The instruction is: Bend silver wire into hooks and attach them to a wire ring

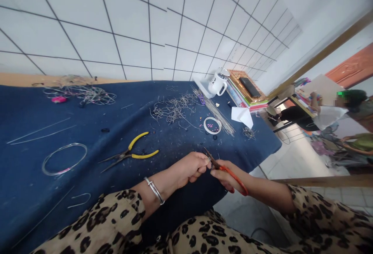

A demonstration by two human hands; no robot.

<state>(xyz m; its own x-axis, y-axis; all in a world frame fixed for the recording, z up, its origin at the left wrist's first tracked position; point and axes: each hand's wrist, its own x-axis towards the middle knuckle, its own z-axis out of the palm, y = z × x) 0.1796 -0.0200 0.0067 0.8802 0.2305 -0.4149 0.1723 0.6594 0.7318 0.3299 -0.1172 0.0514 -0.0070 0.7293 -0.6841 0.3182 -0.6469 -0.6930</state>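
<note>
My right hand (pixel 225 176) is closed round red-handled pliers (pixel 224 167), whose dark jaws point up and left. My left hand (pixel 192 167) is pinched shut right at those jaws, holding something too small to make out. A silver bangle sits on my left wrist. Both hands hover over the near edge of the table covered in dark blue cloth (pixel 35 184).
Yellow-handled pliers (pixel 131 153) lie left of my hands. A wire ring (pixel 64 158), straight wires, a heap of wire offcuts (pixel 175 108), a tape roll (pixel 212 125), a white mug (pixel 218 82), stacked books with a phone (pixel 247 91). Another person sits at far right.
</note>
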